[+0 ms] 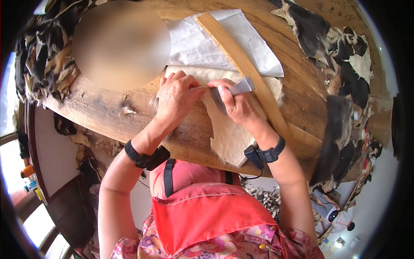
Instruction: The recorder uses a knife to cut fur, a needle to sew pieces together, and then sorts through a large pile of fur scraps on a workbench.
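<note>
Nearest, below the bench (pixel 189 138), lie grey furry scraps (pixel 267 196); whether a container holds them I cannot tell. The pale cream piece of hide (pixel 233 142) lies on the bench's near part, narrowing toward its near edge. Beyond that, the left hand (pixel 181 95) has its fingers bent, seemingly pinching the hide's edge. Just to its right, the right hand (pixel 241 103) is curled around a grey metal blade tool (pixel 242 86), its flared end pointing right. The step looks like trimming or working that edge; the next move probably calls for keeping the hide taut and the left fingertips clear. Farther lie a long flat wooden strip (pixel 241 56) and a white textured sheet (pixel 189 39) partly under it.
</note>
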`<action>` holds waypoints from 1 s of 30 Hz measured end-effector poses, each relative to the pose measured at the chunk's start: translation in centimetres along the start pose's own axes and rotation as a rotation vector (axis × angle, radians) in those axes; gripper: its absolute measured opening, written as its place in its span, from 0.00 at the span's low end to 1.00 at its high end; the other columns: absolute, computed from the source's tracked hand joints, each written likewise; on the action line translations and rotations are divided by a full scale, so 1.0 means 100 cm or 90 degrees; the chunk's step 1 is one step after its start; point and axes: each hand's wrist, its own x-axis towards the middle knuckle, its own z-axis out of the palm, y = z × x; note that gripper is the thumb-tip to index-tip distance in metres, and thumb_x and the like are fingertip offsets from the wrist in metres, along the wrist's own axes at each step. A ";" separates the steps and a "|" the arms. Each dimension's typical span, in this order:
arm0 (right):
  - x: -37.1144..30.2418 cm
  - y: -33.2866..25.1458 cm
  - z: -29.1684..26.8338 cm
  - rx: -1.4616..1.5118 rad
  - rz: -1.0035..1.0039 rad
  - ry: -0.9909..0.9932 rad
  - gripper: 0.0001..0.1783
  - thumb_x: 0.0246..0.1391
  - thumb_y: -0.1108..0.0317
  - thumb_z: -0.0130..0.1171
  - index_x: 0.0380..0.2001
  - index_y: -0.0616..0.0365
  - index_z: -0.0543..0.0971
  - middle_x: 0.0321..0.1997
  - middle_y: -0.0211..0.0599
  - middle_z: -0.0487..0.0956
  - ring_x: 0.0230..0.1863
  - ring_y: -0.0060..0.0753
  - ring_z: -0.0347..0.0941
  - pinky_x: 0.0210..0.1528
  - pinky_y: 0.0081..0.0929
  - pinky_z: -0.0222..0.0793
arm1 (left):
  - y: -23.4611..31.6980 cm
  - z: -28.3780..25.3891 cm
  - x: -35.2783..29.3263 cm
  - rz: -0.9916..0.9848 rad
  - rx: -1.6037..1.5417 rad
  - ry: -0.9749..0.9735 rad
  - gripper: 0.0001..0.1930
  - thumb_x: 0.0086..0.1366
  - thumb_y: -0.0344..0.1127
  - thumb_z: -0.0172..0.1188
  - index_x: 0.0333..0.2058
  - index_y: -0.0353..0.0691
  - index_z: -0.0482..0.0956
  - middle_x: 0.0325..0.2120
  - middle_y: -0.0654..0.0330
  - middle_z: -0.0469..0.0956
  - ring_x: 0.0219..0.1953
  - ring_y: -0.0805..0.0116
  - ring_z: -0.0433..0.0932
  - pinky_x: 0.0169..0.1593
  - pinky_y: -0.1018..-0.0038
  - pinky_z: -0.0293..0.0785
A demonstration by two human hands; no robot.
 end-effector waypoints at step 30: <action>-0.019 -0.007 0.009 -0.004 0.078 0.099 0.19 0.70 0.59 0.50 0.38 0.62 0.83 0.32 0.53 0.83 0.33 0.57 0.80 0.34 0.43 0.75 | 0.014 0.013 -0.006 0.164 -0.003 0.106 0.05 0.57 0.30 0.71 0.32 0.44 0.85 0.29 0.64 0.79 0.36 0.63 0.76 0.46 0.69 0.66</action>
